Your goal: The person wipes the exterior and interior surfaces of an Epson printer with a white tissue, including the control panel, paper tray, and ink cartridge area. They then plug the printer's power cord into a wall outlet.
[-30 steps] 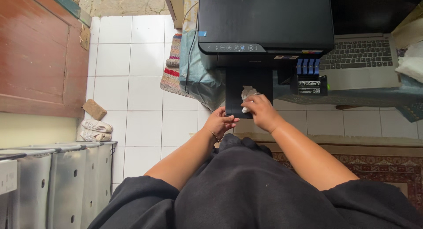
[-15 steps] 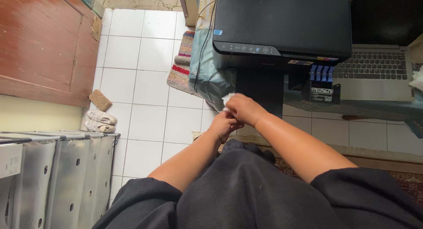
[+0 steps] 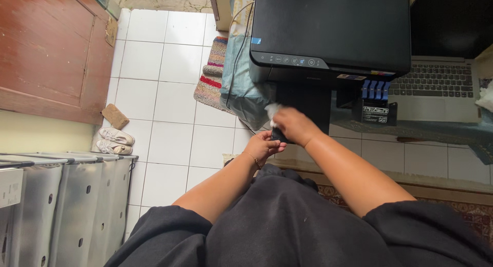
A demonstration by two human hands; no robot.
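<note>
A black printer (image 3: 331,30) stands on a low surface in front of me, with its black output tray (image 3: 308,105) pulled out toward me. My right hand (image 3: 292,125) is shut on a crumpled white cloth (image 3: 272,112) and presses it against the left part of the tray. My left hand (image 3: 263,145) grips the tray's near left corner from below. Blue ink tank caps (image 3: 375,88) show at the printer's right front.
A grey laptop (image 3: 436,84) lies right of the printer. A striped mat (image 3: 211,74) lies on the white tiled floor. A wooden door (image 3: 49,51) is at left, with white shoes (image 3: 114,140) and metal cabinets (image 3: 67,205) below it. A patterned rug (image 3: 462,205) lies lower right.
My right hand slid the cloth from the tray's middle to its left edge, then slightly back right. My left hand stayed at the tray's corner. The view shifted a little.
</note>
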